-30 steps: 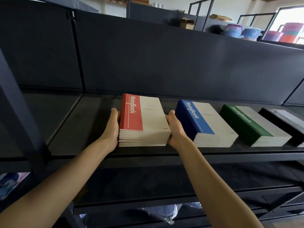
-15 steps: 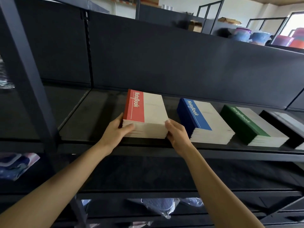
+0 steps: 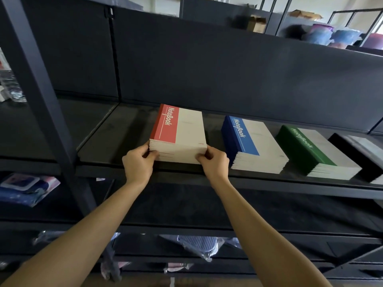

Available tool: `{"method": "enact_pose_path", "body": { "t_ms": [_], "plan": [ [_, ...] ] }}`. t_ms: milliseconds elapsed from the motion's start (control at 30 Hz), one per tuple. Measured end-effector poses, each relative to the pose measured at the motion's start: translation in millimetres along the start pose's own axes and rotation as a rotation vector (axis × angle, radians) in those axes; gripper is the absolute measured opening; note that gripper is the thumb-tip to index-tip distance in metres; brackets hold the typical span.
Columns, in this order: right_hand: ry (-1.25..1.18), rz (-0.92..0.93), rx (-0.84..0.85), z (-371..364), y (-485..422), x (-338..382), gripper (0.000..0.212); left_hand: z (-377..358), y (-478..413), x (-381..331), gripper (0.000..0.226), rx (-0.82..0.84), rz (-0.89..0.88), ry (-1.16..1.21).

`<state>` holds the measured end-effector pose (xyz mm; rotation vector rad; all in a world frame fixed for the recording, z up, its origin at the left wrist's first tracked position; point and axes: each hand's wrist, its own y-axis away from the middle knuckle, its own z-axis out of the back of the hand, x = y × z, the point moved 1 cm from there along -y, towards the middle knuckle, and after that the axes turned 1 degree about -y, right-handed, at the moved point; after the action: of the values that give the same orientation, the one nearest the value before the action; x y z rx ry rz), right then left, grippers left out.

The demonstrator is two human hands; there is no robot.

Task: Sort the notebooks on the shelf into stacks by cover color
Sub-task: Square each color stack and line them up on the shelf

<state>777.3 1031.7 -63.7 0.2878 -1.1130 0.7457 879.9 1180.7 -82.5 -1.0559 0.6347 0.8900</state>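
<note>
Four stacks of notebooks lie in a row on the dark shelf (image 3: 116,129). The red stack (image 3: 179,131) is furthest left, then the blue stack (image 3: 251,141), the green stack (image 3: 310,150) and a black stack (image 3: 360,154) cut off by the right edge. My left hand (image 3: 137,162) grips the red stack's near left corner with curled fingers. At the near right corner of the same stack, my right hand (image 3: 214,162) pinches the front edge.
A dark upright post (image 3: 39,83) of the rack stands left of the red stack. The shelf's back panel (image 3: 228,65) rises behind the stacks. Packaged goods (image 3: 27,189) lie on the lower shelf at left, and plastic-wrapped items (image 3: 196,245) below.
Both hands slid from the red stack's sides to its near corners and curled onto them. The view has shifted so the stacks sit further right.
</note>
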Motion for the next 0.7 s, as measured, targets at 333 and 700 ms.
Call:
{"method": "enact_pose_path", "body": {
  "t_ms": [333, 700],
  "plan": [
    [-0.014, -0.017, 0.005, 1.0, 0.2, 2.1, 0.036, -5.2, 3.1, 4.8, 0.036, -0.042, -0.056, 0.013],
    [0.026, -0.013, 0.044, 2.8, 1.5, 3.5, 0.040, -0.6, 0.4, 5.5, 0.034, 0.036, -0.104, -0.098]
  ]
}}
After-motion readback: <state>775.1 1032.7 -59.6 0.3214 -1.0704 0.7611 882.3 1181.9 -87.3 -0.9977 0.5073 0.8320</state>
